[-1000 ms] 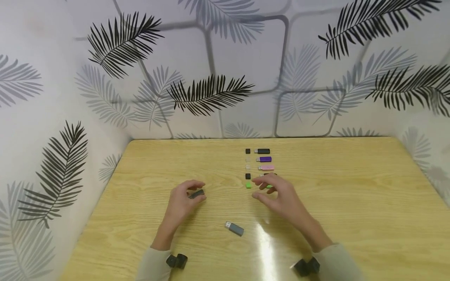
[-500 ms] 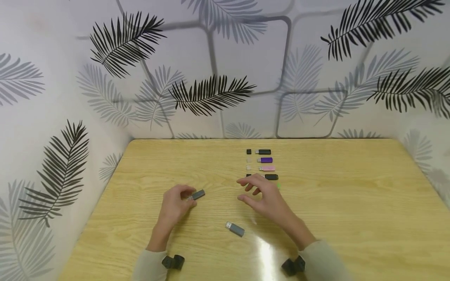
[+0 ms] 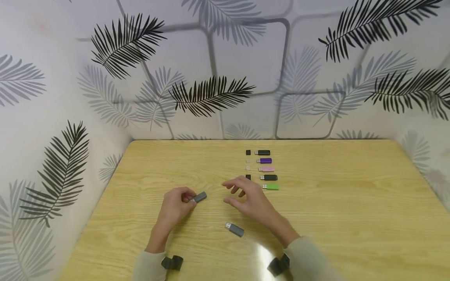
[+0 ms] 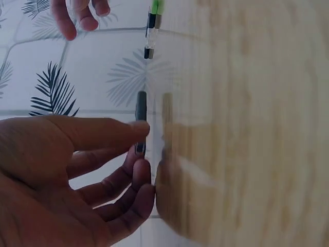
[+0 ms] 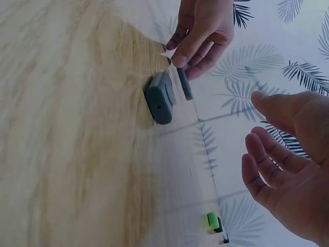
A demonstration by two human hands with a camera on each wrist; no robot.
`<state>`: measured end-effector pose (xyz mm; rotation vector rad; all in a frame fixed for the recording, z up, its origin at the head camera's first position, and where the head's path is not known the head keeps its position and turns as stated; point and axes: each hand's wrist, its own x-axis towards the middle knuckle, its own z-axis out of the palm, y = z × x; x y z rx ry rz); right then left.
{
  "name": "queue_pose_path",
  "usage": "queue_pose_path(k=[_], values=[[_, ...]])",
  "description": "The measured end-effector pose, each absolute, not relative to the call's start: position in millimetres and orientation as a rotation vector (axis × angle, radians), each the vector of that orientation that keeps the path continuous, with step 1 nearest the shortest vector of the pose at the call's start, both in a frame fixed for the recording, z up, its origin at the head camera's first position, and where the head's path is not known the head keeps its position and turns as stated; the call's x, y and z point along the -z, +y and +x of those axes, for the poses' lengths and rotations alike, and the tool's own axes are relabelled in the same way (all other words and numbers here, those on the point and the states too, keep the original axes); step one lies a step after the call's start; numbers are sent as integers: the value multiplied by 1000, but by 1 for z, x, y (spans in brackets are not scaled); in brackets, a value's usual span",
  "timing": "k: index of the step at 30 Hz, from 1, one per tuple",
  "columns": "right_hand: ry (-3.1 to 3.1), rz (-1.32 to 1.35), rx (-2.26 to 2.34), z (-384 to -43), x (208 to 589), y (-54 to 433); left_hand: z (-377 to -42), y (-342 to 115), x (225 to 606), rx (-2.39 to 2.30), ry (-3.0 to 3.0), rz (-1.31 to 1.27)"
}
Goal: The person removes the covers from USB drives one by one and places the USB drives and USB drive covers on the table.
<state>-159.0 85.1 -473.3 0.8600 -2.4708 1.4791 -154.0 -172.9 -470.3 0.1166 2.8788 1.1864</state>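
Observation:
My left hand (image 3: 174,207) pinches the metal-plug end of a grey USB stick (image 3: 200,196) between thumb and fingers, its body pointing away to the right. In the left wrist view the stick (image 4: 141,108) stands out past the thumb, just above its reflection on the glossy table. My right hand (image 3: 254,198) hovers to the right of it, thumb and fingers spread apart, holding nothing. A second grey USB stick (image 3: 235,229) lies uncapped on the table between the two forearms, its plug toward the upper left; it looms large in the right wrist view (image 5: 160,99).
Beyond my right hand, uncapped sticks lie in a column: black (image 3: 263,152), purple (image 3: 265,160), pink (image 3: 267,169), another black (image 3: 269,177) and green (image 3: 271,187). Small caps (image 3: 248,152) sit left of them. A green cap (image 5: 212,221) shows in the right wrist view. A patterned wall (image 3: 246,117) borders the table.
My right hand has moved left, away from the column of sticks, uncovering the green one. My left hand has shifted slightly left, and the stick now juts out beyond its fingertips.

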Motion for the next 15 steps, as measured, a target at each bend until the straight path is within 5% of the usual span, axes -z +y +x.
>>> queue_pose_path(k=[15], values=[[-2436, 900, -1459, -162, 479, 65, -147, -149, 454, -1359, 2856, 377]])
